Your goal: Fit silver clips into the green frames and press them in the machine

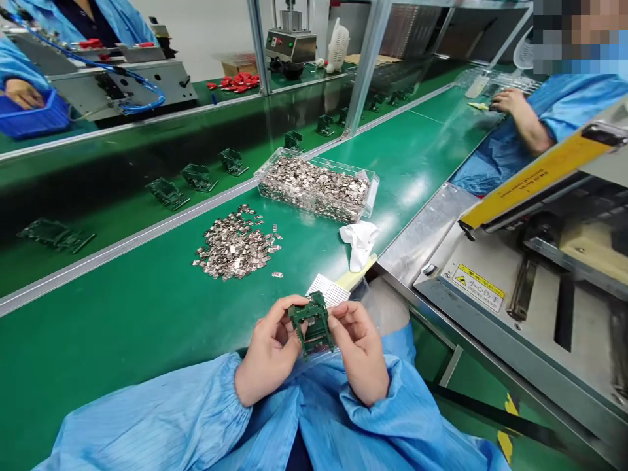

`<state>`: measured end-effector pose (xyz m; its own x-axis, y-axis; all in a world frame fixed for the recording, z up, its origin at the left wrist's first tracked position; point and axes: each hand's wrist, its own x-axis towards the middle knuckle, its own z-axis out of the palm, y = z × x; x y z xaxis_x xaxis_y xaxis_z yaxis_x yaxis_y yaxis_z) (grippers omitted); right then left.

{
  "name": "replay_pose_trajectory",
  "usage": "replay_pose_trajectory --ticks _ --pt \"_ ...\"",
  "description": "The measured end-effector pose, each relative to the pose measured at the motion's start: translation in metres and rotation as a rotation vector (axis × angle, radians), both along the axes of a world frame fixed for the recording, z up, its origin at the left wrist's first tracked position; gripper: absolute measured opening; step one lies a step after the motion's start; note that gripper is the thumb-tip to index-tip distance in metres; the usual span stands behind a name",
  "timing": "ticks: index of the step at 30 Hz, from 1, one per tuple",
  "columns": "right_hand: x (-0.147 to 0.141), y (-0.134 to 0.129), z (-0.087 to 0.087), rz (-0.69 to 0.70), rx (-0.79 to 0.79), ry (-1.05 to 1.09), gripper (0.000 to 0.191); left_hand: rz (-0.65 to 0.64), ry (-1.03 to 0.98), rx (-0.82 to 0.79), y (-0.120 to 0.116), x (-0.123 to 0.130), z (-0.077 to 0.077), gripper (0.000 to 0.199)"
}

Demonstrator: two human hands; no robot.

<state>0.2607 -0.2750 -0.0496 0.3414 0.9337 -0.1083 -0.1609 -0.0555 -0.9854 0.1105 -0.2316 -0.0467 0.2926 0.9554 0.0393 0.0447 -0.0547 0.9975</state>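
My left hand grips a small green plastic frame by its left side, just beyond my lap at the table's near edge. My right hand is closed at the frame's right side, its thumb and fingertips pinched against it. Whether a small metal piece sits between those fingertips is too small to tell. Beyond my hands lies a loose pile of small metal clips. A clear plastic box full of similar clips stands behind the pile. One single clip lies apart.
White crumpled cloth, a yellow strip and a ridged white piece lie near my hands. Several green frames line the conveyor. A machine stands at right. Co-workers' hands show at far right and far left.
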Motion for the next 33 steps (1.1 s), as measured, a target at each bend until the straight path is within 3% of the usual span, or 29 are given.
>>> replay_pose_trajectory --ticks 3,6,9,14,23,27,33 --pt "0.023 -0.011 -0.021 -0.123 -0.054 -0.123 0.033 0.06 -0.035 0.022 0.01 0.005 0.003 0.028" --pt "0.033 -0.013 -0.046 -0.001 -0.146 -0.135 0.045 0.093 -0.079 0.055 0.023 0.02 0.005 0.032" --pt "0.029 -0.003 -0.06 0.087 -0.102 -0.129 0.047 0.039 -0.109 0.054 0.034 0.041 0.0 0.035" --pt "0.02 0.015 -0.065 0.042 -0.005 -0.177 0.036 0.006 -0.124 0.03 0.045 0.062 -0.017 0.034" --pt "0.03 0.011 -0.085 0.046 0.093 -0.407 0.034 -0.023 -0.102 0.037 0.046 0.058 -0.027 0.036" --pt "0.034 0.009 -0.09 0.113 0.089 -0.51 0.039 -0.017 -0.108 0.039 0.047 0.058 -0.028 0.037" --pt "0.049 0.005 -0.095 0.352 -0.068 -0.644 0.031 -0.01 -0.083 0.025 0.046 0.057 -0.025 0.036"
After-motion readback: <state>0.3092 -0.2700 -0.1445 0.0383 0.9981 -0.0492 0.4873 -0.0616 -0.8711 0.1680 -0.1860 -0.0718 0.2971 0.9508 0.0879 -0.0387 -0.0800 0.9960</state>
